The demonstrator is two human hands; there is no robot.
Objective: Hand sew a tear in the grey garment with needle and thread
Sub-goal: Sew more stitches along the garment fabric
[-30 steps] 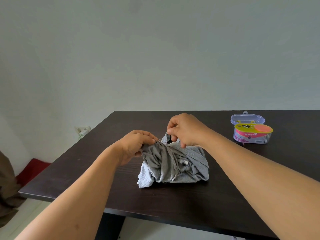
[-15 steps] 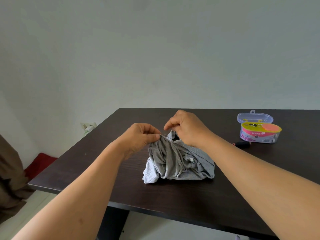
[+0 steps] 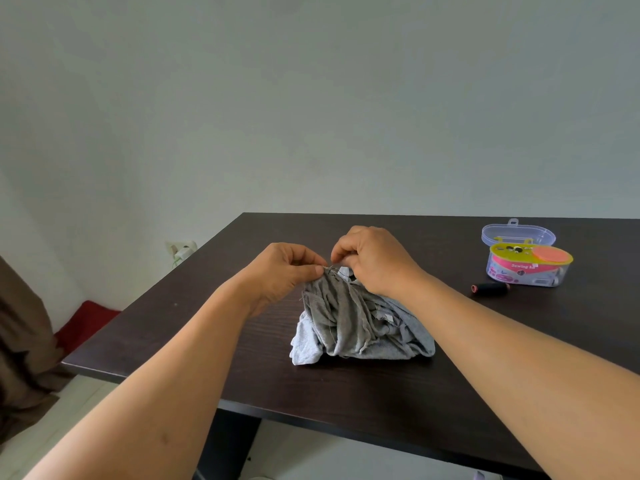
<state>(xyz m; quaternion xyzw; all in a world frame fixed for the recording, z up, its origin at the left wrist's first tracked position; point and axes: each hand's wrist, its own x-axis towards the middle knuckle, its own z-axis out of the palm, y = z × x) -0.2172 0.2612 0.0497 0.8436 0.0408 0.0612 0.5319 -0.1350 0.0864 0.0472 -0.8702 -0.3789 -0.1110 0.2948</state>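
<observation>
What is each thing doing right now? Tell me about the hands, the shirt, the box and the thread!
Left hand: pinching the top edge of the garment.
Right hand: fingers curled, pinching at the same raised edge; needle too small to see.
Garment: bunched in a heap on the table, top edge lifted.
Sewing kit: open, clear lid flipped back.
Thread spool: lying on its side beside the kit.
</observation>
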